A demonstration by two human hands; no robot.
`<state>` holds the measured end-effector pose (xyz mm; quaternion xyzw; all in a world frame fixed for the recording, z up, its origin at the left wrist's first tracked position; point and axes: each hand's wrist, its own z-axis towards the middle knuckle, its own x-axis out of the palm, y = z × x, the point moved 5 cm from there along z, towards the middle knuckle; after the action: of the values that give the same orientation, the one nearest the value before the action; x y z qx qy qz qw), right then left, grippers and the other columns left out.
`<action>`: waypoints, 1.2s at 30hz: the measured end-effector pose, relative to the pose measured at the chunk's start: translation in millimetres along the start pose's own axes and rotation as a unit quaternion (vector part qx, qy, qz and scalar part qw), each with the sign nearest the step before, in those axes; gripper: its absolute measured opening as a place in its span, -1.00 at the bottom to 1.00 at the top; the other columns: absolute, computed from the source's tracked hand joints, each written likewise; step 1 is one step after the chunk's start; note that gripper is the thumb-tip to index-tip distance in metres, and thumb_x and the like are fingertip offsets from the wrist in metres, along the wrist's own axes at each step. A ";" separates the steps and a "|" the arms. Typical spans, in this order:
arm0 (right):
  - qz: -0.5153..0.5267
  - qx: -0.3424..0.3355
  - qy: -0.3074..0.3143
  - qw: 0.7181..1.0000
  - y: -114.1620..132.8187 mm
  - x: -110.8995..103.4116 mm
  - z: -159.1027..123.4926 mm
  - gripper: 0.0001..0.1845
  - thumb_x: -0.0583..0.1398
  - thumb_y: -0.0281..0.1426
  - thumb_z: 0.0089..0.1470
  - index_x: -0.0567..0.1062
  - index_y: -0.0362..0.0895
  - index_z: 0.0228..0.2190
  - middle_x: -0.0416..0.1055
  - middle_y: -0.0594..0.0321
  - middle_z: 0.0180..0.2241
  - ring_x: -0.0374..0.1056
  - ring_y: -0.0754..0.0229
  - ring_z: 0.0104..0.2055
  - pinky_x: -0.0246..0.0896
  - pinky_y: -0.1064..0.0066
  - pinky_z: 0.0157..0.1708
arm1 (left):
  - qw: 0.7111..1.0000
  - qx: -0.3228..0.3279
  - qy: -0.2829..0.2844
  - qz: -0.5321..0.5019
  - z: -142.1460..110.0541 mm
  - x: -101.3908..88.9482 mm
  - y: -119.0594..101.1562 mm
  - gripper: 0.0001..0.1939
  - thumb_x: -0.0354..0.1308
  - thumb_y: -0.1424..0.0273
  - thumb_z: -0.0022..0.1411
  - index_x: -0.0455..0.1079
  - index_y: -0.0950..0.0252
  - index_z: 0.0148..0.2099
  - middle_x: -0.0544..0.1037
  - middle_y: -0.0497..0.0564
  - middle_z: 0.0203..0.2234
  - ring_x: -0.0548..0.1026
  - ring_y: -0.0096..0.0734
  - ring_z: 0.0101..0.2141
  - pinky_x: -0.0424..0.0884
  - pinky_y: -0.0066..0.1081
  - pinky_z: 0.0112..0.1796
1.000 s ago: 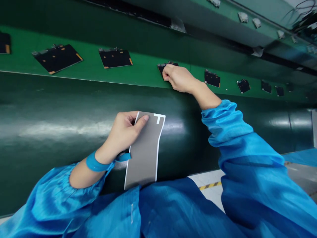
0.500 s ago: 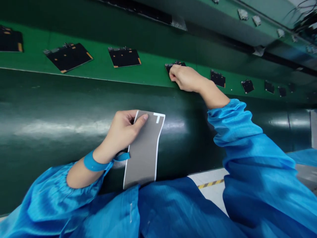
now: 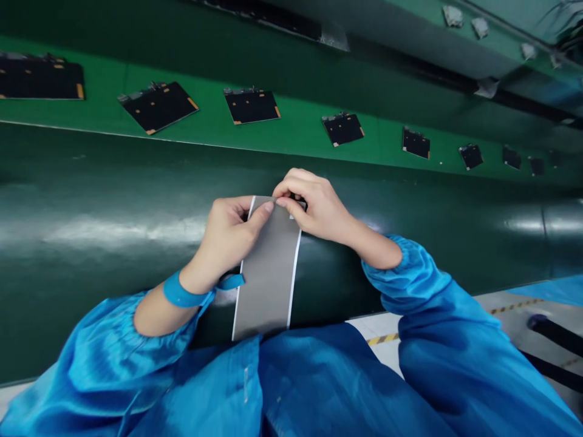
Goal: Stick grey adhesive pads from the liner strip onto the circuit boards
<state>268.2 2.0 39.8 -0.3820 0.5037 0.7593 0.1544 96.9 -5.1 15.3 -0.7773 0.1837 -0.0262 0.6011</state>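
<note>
My left hand (image 3: 230, 237) holds a long grey sticker sheet (image 3: 268, 276) with white edges, its thumb on top near the far end and the other fingers beneath. At that same end my right hand (image 3: 314, 203) pinches the sheet's top edge with thumb and forefinger, close beside my left thumb. Any small piece between those fingertips is hidden. The sheet's near end reaches down to my blue smock (image 3: 300, 382). Beyond my hands, a flat black panel (image 3: 344, 128) with small orange tabs lies untouched on the green belt (image 3: 296, 130). A blue band (image 3: 182, 291) circles my left wrist.
More black panels, such as one to the left (image 3: 159, 108) and one to the right (image 3: 416, 143), lie in a row along the belt. A dark green work surface (image 3: 113, 188) runs in front. Small whitish pieces (image 3: 453, 16) sit on a ledge at upper right.
My right hand has come back from a black panel on the belt to the sheet's top edge. That panel is now uncovered. The row of panels has shifted right in view.
</note>
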 end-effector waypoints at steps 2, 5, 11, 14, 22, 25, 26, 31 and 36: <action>-0.006 0.005 -0.028 1.000 7.2 4.6 -6.4 -0.82 0.12 -0.40 0.38 0.53 0.00 -0.24 0.49 0.13 -0.23 0.41 -0.02 -0.13 0.37 0.08 -0.09 | 1.000 0.003 -0.008 0.000 -0.4 -0.3 -1.4 -0.64 0.31 0.09 0.27 0.60 0.29 -0.37 0.51 -0.02 -0.55 0.33 -0.44 -0.56 0.18 -0.46 -0.58; -0.025 0.004 -0.071 0.997 6.0 5.8 -12.4 -0.79 0.10 -0.37 0.42 0.54 0.01 -0.21 0.51 0.11 -0.20 0.40 -0.04 -0.11 0.35 0.04 -0.05 | 1.000 0.008 -0.023 0.001 -0.8 -1.4 -2.2 -0.65 0.30 0.11 0.27 0.59 0.29 -0.38 0.50 -0.03 -0.55 0.33 -0.44 -0.55 0.18 -0.46 -0.57; -0.110 -0.011 -0.114 0.987 10.7 11.6 -20.8 -0.69 0.05 -0.38 0.46 0.53 -0.01 -0.29 0.48 0.06 -0.23 0.36 -0.05 -0.15 0.32 0.04 -0.13 | 1.000 0.000 -0.024 -0.008 -0.4 -1.6 -0.9 -0.66 0.29 0.11 0.27 0.59 0.27 -0.38 0.51 -0.03 -0.55 0.35 -0.42 -0.54 0.21 -0.45 -0.57; -0.100 0.002 -0.101 0.990 10.5 13.1 -19.5 -0.72 0.05 -0.36 0.46 0.53 0.02 -0.26 0.47 0.06 -0.23 0.37 -0.07 -0.13 0.33 0.00 -0.10 | 1.000 -0.005 -0.023 -0.011 -0.5 -2.1 -1.8 -0.67 0.30 0.10 0.27 0.61 0.26 -0.35 0.52 -0.02 -0.54 0.36 -0.40 -0.54 0.22 -0.43 -0.57; -0.099 0.004 -0.079 0.992 12.1 11.3 -16.0 -0.70 0.02 -0.33 0.47 0.48 0.00 -0.29 0.44 0.05 -0.25 0.36 -0.10 -0.12 0.32 -0.01 -0.09 | 1.000 -0.005 -0.020 -0.004 -0.3 -2.6 -2.0 -0.65 0.29 0.11 0.26 0.53 0.26 -0.43 0.46 -0.04 -0.58 0.33 -0.42 -0.56 0.17 -0.43 -0.57; -0.068 0.003 -0.073 0.995 11.7 8.5 -12.5 -0.71 0.01 -0.33 0.47 0.43 -0.02 -0.30 0.42 0.05 -0.24 0.36 -0.06 -0.14 0.32 0.03 -0.11 | 1.000 -0.006 -0.019 -0.006 -0.1 -2.8 -2.0 -0.64 0.28 0.10 0.27 0.52 0.26 -0.43 0.46 -0.04 -0.59 0.32 -0.42 -0.57 0.17 -0.43 -0.58; -0.045 0.009 -0.073 0.996 8.2 6.2 -8.9 -0.73 0.01 -0.32 0.47 0.41 -0.03 -0.29 0.42 0.07 -0.24 0.36 -0.03 -0.15 0.33 0.06 -0.12 | 1.000 -0.006 -0.018 -0.008 -0.1 -3.0 -2.3 -0.64 0.29 0.10 0.26 0.52 0.26 -0.43 0.46 -0.03 -0.58 0.32 -0.42 -0.57 0.18 -0.43 -0.58; -0.002 0.057 -0.057 0.997 -37.0 -12.2 34.8 -0.76 0.01 -0.24 0.49 0.38 -0.03 -0.21 0.40 0.14 -0.24 0.35 0.03 -0.16 0.36 0.12 -0.09 | 1.000 -0.006 -0.019 -0.014 -0.7 -3.2 -3.2 -0.62 0.30 0.09 0.26 0.49 0.25 -0.46 0.48 -0.02 -0.58 0.34 -0.42 -0.56 0.19 -0.45 -0.59; -0.115 0.072 0.030 0.990 -87.0 -25.8 92.3 -0.74 0.04 -0.15 0.48 0.37 -0.01 -0.22 0.45 0.09 -0.15 0.35 -0.03 -0.04 0.32 0.12 0.04 | 1.000 -0.013 -0.009 -0.021 -0.8 -2.4 -0.8 -0.63 0.31 0.08 0.27 0.52 0.25 -0.43 0.54 0.00 -0.55 0.41 -0.37 -0.54 0.26 -0.41 -0.56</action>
<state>299.9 126.0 21.1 -0.4481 0.5140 0.6865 0.2525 94.6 -4.9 16.7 -0.7888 0.1625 -0.0298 0.5920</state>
